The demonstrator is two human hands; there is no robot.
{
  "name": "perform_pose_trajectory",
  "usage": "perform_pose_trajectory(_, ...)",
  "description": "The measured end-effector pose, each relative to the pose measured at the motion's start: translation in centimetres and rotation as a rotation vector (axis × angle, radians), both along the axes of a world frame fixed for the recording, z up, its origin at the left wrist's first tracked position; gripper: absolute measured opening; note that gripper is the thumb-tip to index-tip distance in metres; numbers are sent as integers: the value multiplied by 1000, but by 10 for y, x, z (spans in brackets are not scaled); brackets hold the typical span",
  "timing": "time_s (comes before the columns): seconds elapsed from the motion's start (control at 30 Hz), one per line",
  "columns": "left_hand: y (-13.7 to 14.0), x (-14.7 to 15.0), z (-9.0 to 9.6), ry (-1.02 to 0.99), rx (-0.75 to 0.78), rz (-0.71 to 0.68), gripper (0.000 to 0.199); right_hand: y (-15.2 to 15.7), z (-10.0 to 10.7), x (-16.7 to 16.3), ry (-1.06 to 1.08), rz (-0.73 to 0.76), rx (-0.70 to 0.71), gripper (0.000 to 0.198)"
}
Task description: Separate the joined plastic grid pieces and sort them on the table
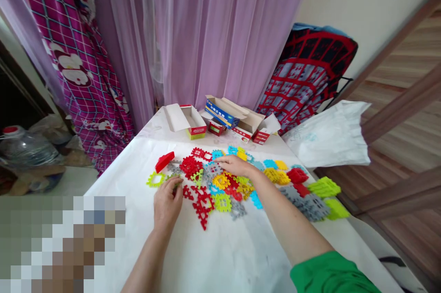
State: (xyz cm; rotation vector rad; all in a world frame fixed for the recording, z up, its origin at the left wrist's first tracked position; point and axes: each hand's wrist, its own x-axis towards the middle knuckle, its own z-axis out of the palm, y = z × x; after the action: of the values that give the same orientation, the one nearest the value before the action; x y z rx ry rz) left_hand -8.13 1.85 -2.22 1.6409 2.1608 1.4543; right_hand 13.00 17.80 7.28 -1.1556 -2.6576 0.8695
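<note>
A pile of toothed plastic building pieces in red, yellow, green, blue and grey lies on the table. My left hand [168, 201] is at the pile's left edge, its fingers bent and the thumb a little apart. Its fingertips are by a green piece [172, 176], partly hidden behind them. My right hand [236, 165] reaches over the middle of the pile with fingers stretched to the left, above a grey square piece [212, 170]. Near my hands are a red square piece [190, 166], a yellow piece [221, 181] and a green square piece [223, 202].
A white cloth covers the table [213, 251]. Open small boxes, including a blue box [222, 113] and a red-and-green box [196, 127], stand at the back. Stacked grey pieces [312, 205] and green pieces [324, 186] lie at right, near a white bag [325, 134].
</note>
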Motion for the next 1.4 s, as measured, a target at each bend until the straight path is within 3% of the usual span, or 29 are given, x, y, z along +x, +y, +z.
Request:
perform_pose_trajectory(0.07,0,-1,0,14,-11,-3,24,-9,0,18,-61,-7,1,37)
perform_pose_trajectory(0.23,1,-2,0,21,-37,-7,26,-40,-1,33,-260,-145,243,32)
perform_pose_trajectory(0.4,-1,-1,3,37,-62,-6,28,-91,-8,37,-217,-164,309,25)
perform_pose_trajectory(0.5,0,0,5,49,-71,-6,29,-117,-19,36,-209,-162,341,43)
perform_pose_trajectory(0.57,0,0,5,53,-70,-6,29,-127,-26,33,-214,-168,365,45)
perform_pose_trajectory(0.7,0,0,5,50,-73,-11,28,-128,-29,28,-213,-194,371,19)
perform_pose_trajectory(0.93,0,0,5,53,-81,-17,29,-107,-27,40,-134,-361,285,25)
perform_pose_trajectory(1.07,0,-1,5,50,-80,-21,28,-92,-29,50,-138,-349,178,27)
perform_pose_trajectory(1.23,0,0,5,41,-89,-19,28,-85,-21,55,-255,-500,300,27)
perform_pose_trajectory(1.4,0,1,6,42,-90,-14,28,-99,-20,44,-303,-569,371,32)
